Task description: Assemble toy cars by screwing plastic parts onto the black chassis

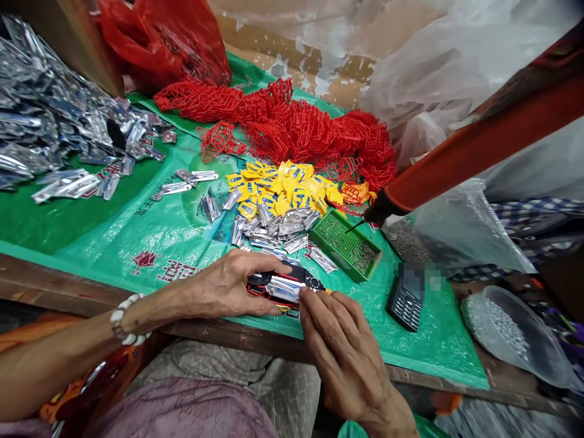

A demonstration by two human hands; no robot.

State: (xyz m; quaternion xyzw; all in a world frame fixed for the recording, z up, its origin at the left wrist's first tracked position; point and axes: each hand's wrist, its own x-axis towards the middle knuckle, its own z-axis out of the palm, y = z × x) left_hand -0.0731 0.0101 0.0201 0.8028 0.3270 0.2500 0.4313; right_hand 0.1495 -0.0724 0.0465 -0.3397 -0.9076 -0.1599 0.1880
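What looks like a black-and-red toy car (301, 272) is between my two hands, right by the near edge of the worktop (68, 286), so I'm guessing the closeness is for a good look at the small stuff. Left hand (228, 283) is pinching it, thumb on one side, fingers on the other, which probably keeps it steady and leaves the long face open. A silver strip (283, 289) lies along that face. Right hand (340, 340) has its fingers bunched, tips at the strip's right end; from my remote seat I honestly can't tell if that's a pinch or just a push.

Just beyond are loose silver pieces (292, 222), then yellow pieces (292, 182), both close, I'd say for short reaches. The green basket (365, 272) is to the right, its walls handy for corralling tiny metal bits, with a red driver-like tool (456, 146) pointing its thin tip over it. Phone (406, 304) is off to the side. Red frames (314, 134) and the big silver heap (45, 121) sit farther out, likely as bulk stock.
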